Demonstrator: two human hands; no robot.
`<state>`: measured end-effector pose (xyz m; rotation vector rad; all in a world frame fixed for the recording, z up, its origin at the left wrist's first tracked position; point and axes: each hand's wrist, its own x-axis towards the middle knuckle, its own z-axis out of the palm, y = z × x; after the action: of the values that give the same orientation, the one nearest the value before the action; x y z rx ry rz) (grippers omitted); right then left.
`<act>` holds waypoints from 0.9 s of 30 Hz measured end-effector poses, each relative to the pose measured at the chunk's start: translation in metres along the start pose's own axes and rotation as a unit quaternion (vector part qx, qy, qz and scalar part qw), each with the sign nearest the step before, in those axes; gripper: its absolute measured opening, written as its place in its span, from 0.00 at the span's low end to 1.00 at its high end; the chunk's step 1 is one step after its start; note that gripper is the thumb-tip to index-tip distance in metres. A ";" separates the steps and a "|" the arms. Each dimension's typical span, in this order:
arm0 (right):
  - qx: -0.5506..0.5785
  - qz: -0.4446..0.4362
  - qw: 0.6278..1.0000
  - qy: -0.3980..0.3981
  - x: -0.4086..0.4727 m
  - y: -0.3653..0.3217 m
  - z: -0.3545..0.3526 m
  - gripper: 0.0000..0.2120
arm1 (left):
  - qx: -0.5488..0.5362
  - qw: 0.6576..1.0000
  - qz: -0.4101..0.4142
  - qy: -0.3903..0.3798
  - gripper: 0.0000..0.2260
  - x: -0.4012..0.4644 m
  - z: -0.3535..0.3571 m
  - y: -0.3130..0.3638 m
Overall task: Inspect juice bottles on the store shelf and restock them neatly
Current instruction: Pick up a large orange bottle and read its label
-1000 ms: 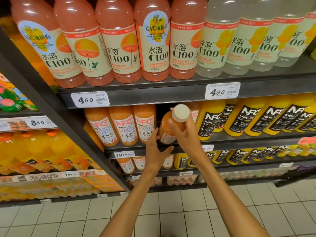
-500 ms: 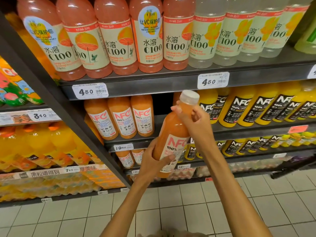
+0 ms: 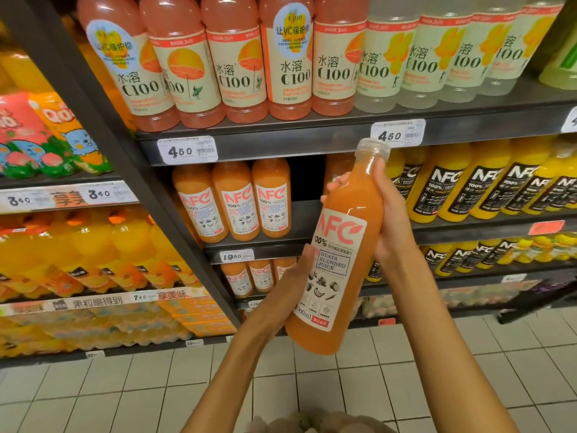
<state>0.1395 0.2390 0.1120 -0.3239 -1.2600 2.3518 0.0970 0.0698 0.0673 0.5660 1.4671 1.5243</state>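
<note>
I hold an orange NFC guava juice bottle (image 3: 338, 254) in front of the shelves, tilted, its white label facing me and its clear cap at the top. My right hand (image 3: 390, 214) grips its upper body and neck from the right. My left hand (image 3: 290, 282) holds its lower body from the left, thumb on the label edge. Three matching guava bottles (image 3: 232, 201) stand on the middle shelf (image 3: 299, 223), with a dark gap to their right.
Pink and clear C100 bottles (image 3: 287, 57) fill the top shelf. Yellow NFC bottles with black labels (image 3: 468, 182) stand right of the gap. Lower shelves hold more bottles (image 3: 246, 278). Orange drink packs (image 3: 93, 245) fill the left bay. White tiled floor (image 3: 125, 395) lies below.
The guava bottle has come out of the shelf gap toward me and now sits lower and closer, label turned to face me. Both hands moved with it.
</note>
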 end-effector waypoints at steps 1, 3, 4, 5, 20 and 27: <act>-0.041 0.000 0.999 0.035 -0.002 -0.001 0.002 0.21 | 0.006 1.000 0.005 0.005 0.22 -0.001 0.000 0.000; -0.118 0.016 0.986 0.119 -0.005 -0.001 0.007 0.20 | -0.002 1.000 0.004 0.009 0.20 -0.002 0.002 -0.004; -0.143 0.026 0.978 0.149 -0.006 0.001 0.009 0.20 | -0.015 1.000 -0.004 0.009 0.20 -0.004 0.003 -0.007; -0.163 0.038 0.972 0.163 -0.006 0.002 0.010 0.20 | -0.032 0.999 -0.013 0.014 0.20 -0.006 0.003 -0.010; 0.060 0.088 0.994 -0.038 -0.003 -0.001 -0.007 0.22 | -0.218 0.966 -0.121 -0.063 0.27 -0.010 0.011 -0.025; -0.215 0.094 0.965 0.116 -0.002 -0.023 -0.009 0.24 | -0.094 0.995 -0.014 0.016 0.20 0.002 0.041 -0.017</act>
<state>0.1512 0.2559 0.1266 -0.8651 -1.6711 2.0865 0.1347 0.0908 0.0583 0.4095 1.3307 1.6356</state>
